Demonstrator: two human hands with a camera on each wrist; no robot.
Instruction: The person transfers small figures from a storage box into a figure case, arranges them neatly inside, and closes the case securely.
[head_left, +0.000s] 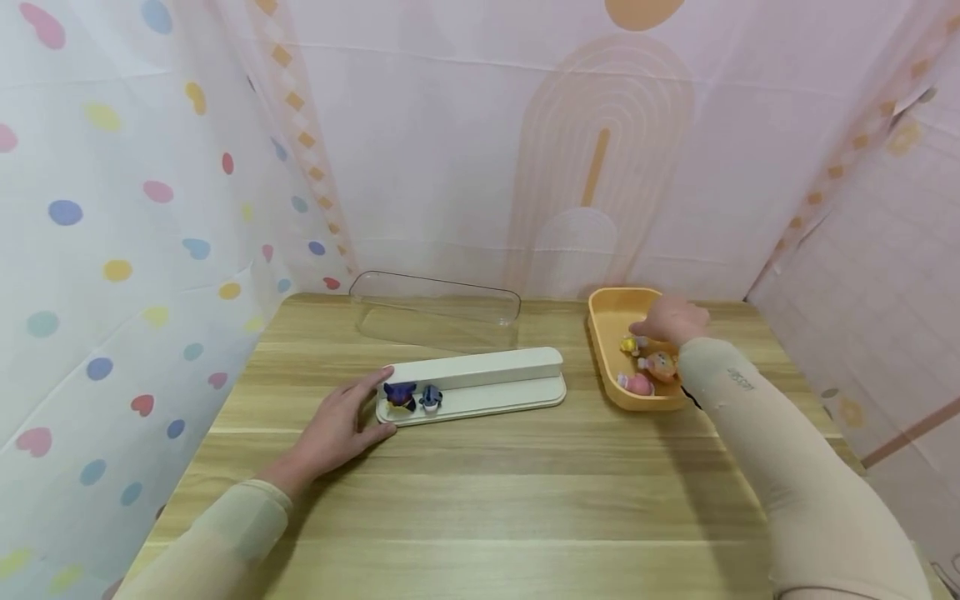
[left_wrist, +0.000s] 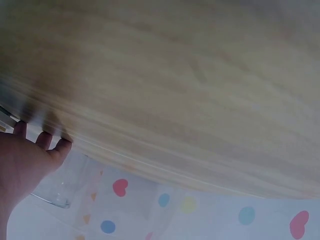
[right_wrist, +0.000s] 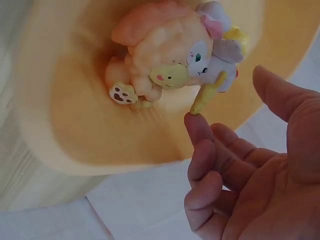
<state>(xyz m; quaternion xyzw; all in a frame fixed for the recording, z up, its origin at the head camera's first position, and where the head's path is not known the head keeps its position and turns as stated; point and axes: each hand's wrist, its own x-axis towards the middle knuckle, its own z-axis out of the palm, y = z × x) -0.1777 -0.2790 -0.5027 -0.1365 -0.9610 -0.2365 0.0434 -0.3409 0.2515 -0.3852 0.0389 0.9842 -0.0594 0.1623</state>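
Note:
My left hand (head_left: 337,427) grips the left end of a white stepped display stand (head_left: 495,393), thumb at the front edge and fingers at the back. On its lower step, by that hand, are a dark purple figurine (head_left: 400,397) and a small blue-grey figurine (head_left: 431,398). My right hand (head_left: 675,321) reaches into an orange tray (head_left: 647,403). In the right wrist view its fingers are loosely bent, thumb apart, with a fingertip at the yellow limb of a white-and-yellow figurine (right_wrist: 220,62). Beside that lies a fluffy peach figurine (right_wrist: 157,42). A pink figurine (head_left: 637,383) lies near the tray's front.
A clear plastic cover (head_left: 435,282) stands behind the white stand, near the table's back edge. Printed curtains (head_left: 435,167) hang close behind and along both sides of the wooden table (head_left: 480,500).

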